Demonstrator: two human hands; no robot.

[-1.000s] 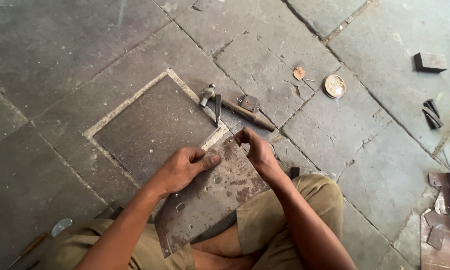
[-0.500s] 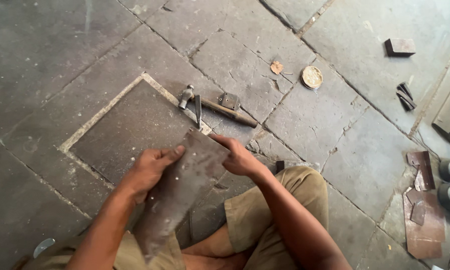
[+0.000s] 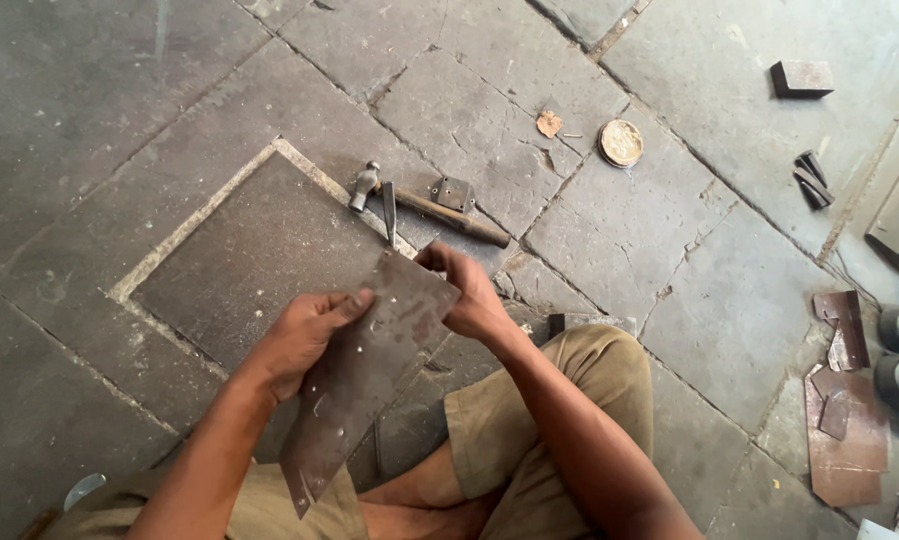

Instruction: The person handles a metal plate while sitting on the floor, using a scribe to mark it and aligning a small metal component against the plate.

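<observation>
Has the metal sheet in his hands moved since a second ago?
Yes. The metal sheet has lifted and tilted, its top edge now nearer the hammer lying on the floor.

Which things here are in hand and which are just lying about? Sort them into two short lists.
In hand:
- metal sheet, gripped by the left hand and right hand

Lying about on the stone floor:
- hammer and chisel just beyond the sheet
- small hinge plate
- round lid
- dark block
- rusty offcuts at the right

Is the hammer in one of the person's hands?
No, the hammer lies on the stone floor beyond the metal sheet that the left hand and right hand hold.
</observation>
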